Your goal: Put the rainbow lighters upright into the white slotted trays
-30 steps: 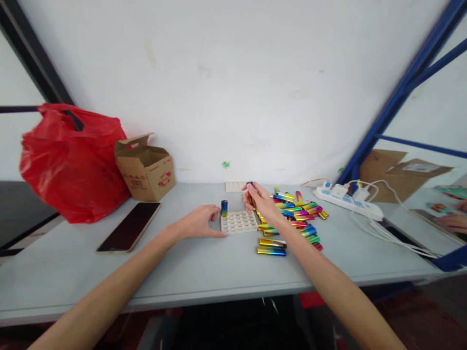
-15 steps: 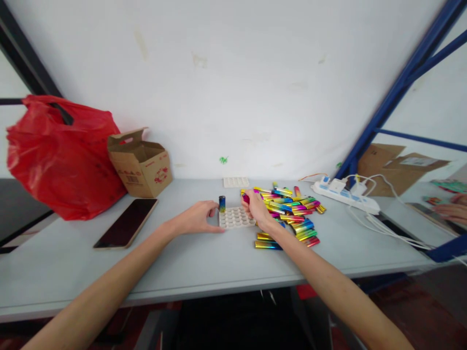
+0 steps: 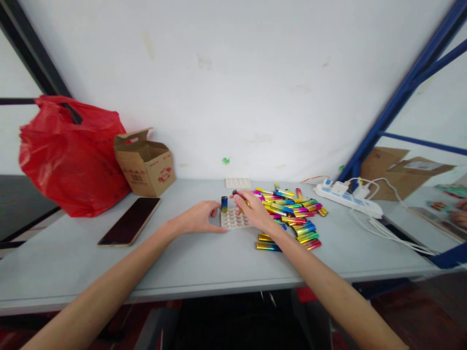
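Observation:
My left hand [image 3: 200, 217] is at the left end of a white tray [image 3: 236, 222] with rows of round holes. Its thumb rests at the front left corner and its curled fingers lie along the left side, steadying the tray. One shiny blue-and-gold tube [image 3: 224, 204] stands upright in the back left corner of the tray. My right hand [image 3: 252, 210] is over the tray's right part, pinching a dark-ended reddish tube [image 3: 235, 193] just right of the upright one. The fingers hide most of this tube, so I cannot tell whether its lower end touches the tray.
A heap of shiny multicoloured tubes [image 3: 292, 206] lies right of the tray. Behind stands another white tray [image 3: 238, 183]. A phone [image 3: 129, 221], an open cardboard box [image 3: 146, 163] and a red bag [image 3: 73, 155] are left; a power strip [image 3: 348, 199] with cables is right.
My right hand has moved left from the heap's edge across the tray, bringing the tube beside the upright one. My left hand keeps its place at the tray.

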